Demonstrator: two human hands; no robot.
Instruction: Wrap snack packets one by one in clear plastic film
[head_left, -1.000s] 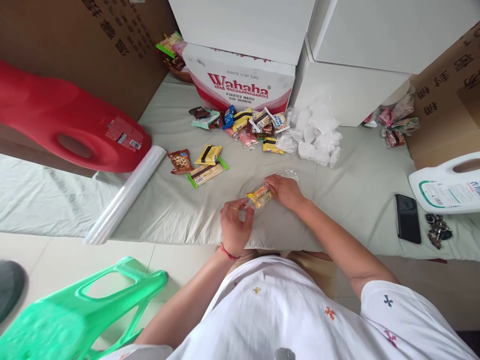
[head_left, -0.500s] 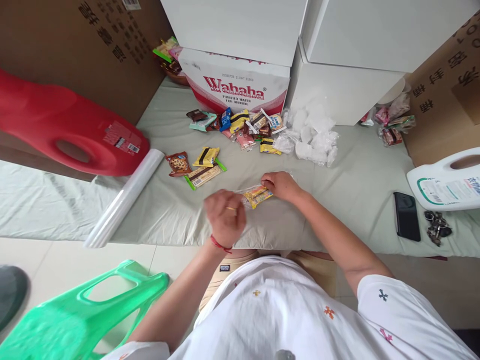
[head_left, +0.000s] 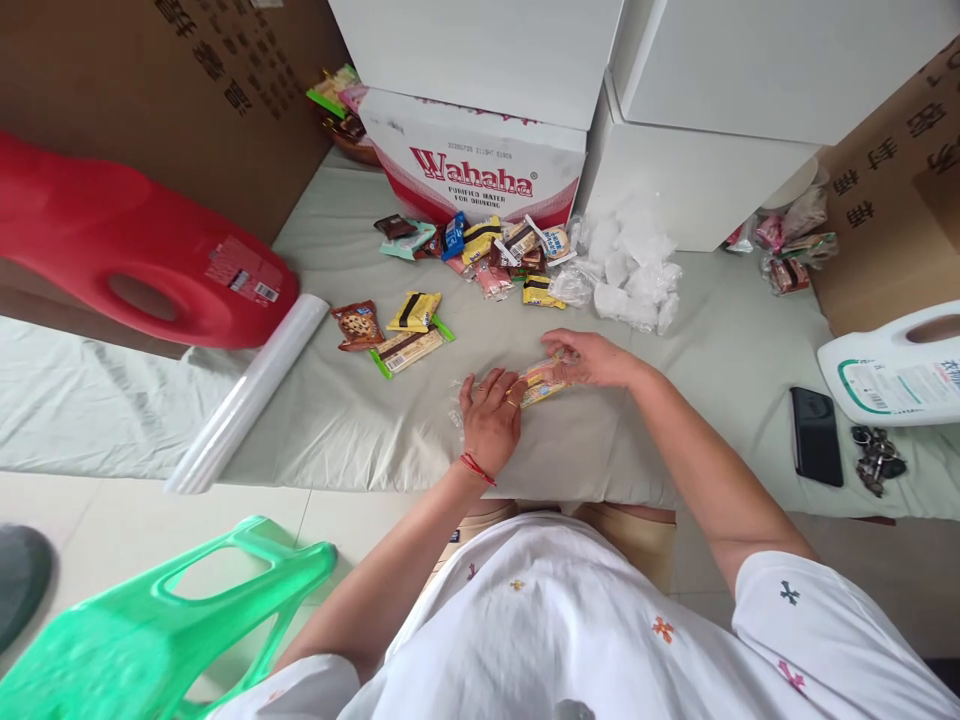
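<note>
A yellow-orange snack packet [head_left: 543,382] in clear plastic wrap lies on the grey-green cloth [head_left: 360,430] in front of me. My left hand [head_left: 491,420] lies flat on the wrap at the packet's left end, fingers stretched out. At the right end, my right hand [head_left: 589,358] pinches the packet and wrap with its fingertips. Three loose snack packets [head_left: 397,330] lie to the left of my hands.
A heap of snack packets [head_left: 487,250] and crumpled clear bags [head_left: 630,270] sits before a Wahaha box [head_left: 480,165]. A cling-film roll [head_left: 247,392] and a red jug [head_left: 127,250] lie left. A phone [head_left: 815,436], keys [head_left: 876,460] and a white jug [head_left: 892,365] lie right. A green stool [head_left: 150,620] stands near left.
My left hand lifted off the wrap, swung left, then came down flat beside the packet. My right hand kept its hold and moved a little right with the packet.
</note>
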